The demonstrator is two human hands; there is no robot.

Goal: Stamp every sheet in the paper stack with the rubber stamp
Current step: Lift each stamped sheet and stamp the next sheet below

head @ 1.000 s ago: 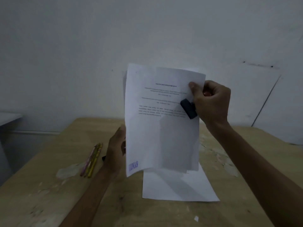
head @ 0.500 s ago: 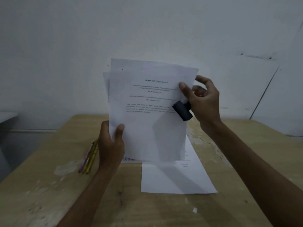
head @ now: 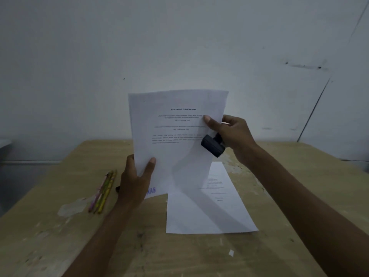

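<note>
Head view, looking forward and down over a wooden table (head: 60,246):

- Left hand (head: 135,182): gripping the lower left edge of the raised sheets (head: 175,140), thumb (head: 150,166) pressing on the front face, remaining fingers wrapping behind and hidden
- Right hand (head: 233,134): pinching the right edge of the raised sheets with thumb (head: 208,120) on the front; at the same time clasping the rubber stamp (head: 212,145) under curled fingers against the palm
- Raised sheets: standing nearly upright above the table, printed text facing the camera, blue stamped lettering (head: 151,190) showing at the lower left corner, partly covered by the left hand; number of sheets being held not determinable
- Rubber stamp: dark, projecting down and left from the right fist, overlapping the right edge of the raised sheets
- Paper stack (head: 209,212): lying flat on the table below and behind the raised sheets, printed lines showing near its upper right
- Pencils (head: 102,191): lying together on the table, left of the left hand
- Small white scrap (head: 231,253): resting on the table near the front of the paper stack
</note>
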